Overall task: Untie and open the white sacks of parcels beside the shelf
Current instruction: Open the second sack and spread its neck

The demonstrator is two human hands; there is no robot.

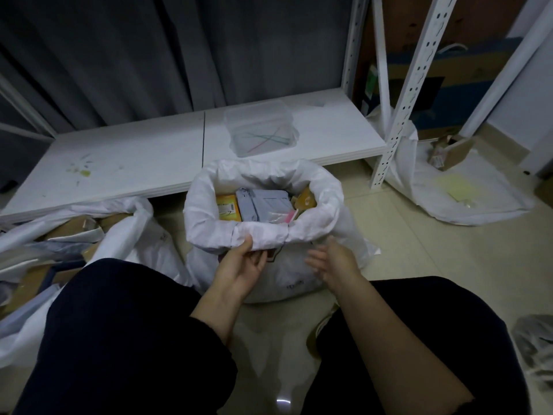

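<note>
Left hand (pixel 242 266) pinches the open sack (pixel 203 211) by its rim; right hand (pixel 333 262) hovers relaxed, empty. Clear box (pixel 260 127) beyond, second sack (pixel 128 229) leftward.

I can see only the tops of the parcels (pixel 263 205) in the open white sack (pixel 203 223); the rest lie hidden below its rolled rim, their labels too small to read. Left of that sack a second sack (pixel 125 232) runs off the picture's edge, and right of it a shelf post (pixel 398 124) covers part of a third sack (pixel 478 202).
</note>
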